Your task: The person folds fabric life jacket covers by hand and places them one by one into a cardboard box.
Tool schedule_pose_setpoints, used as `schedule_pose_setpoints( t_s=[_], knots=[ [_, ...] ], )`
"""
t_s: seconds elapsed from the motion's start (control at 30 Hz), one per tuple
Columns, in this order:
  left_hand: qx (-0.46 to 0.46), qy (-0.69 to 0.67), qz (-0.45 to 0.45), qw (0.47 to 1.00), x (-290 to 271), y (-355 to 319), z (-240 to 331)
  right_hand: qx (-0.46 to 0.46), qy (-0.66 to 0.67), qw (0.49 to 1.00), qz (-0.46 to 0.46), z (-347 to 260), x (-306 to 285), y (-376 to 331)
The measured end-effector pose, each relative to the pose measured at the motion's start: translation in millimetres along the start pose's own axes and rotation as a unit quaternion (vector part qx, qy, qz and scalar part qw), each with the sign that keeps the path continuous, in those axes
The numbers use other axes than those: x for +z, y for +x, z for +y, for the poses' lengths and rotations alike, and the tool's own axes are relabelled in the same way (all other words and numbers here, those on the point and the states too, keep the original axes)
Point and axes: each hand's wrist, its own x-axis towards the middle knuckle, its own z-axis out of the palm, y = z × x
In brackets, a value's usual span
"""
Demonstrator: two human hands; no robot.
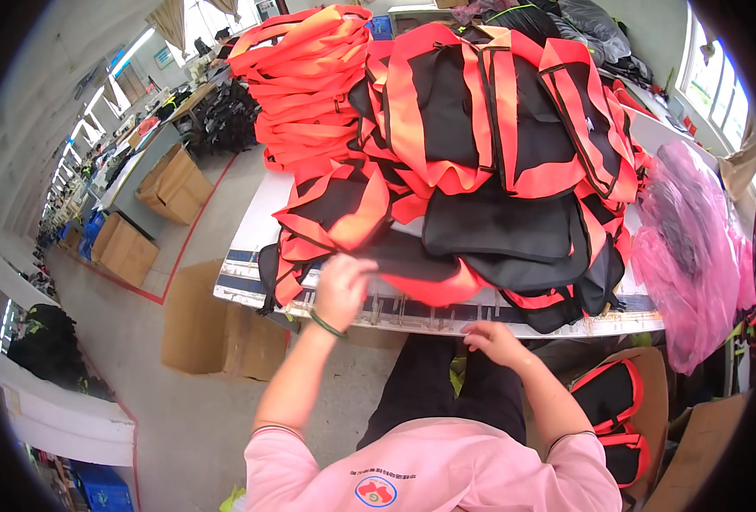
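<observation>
My left hand [342,292], slightly blurred and with a dark band at the wrist, is over the table's front part. Its fingers are closed at the left end of a black fabric panel [420,258] with orange trim; the grip itself is partly hidden. At the table's front edge, my right hand [494,342] has its fingers bent and thumb close to them; whatever they may hold is too small to make out. Behind the panel lie black flaps [497,224] and a large heap of black bags with orange straps [527,119]. A smaller orange-edged black piece [331,209] lies left.
A tall stack of folded orange strap pieces [305,94] stands at the table's back left. Pink plastic [683,256] hangs over its right end. Below, a carton [651,401] holds black-and-orange pieces; another open carton [203,320] stands on the floor, left.
</observation>
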Motion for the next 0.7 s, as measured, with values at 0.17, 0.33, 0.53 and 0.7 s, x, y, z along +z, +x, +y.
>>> schedule_pose_setpoints(
  t_s=[0.17,0.33,0.53,0.7],
  knots=[
    [0.115,0.049,0.018,0.992,-68.9,58.5,40.0,-0.012,0.141,0.989,0.041,-26.9,-27.5,8.6],
    [0.19,0.058,-0.005,0.98,-79.9,85.0,59.8,-0.06,0.133,0.98,0.134,-28.6,-40.5,12.0],
    [0.168,0.032,-0.043,0.984,-83.7,90.7,73.0,-0.326,-0.118,0.872,0.346,-63.1,-35.6,-2.5],
    [0.136,0.032,-0.051,0.989,-94.8,93.1,72.0,-0.28,-0.306,0.807,0.42,-69.8,-65.2,14.7]
  ],
)
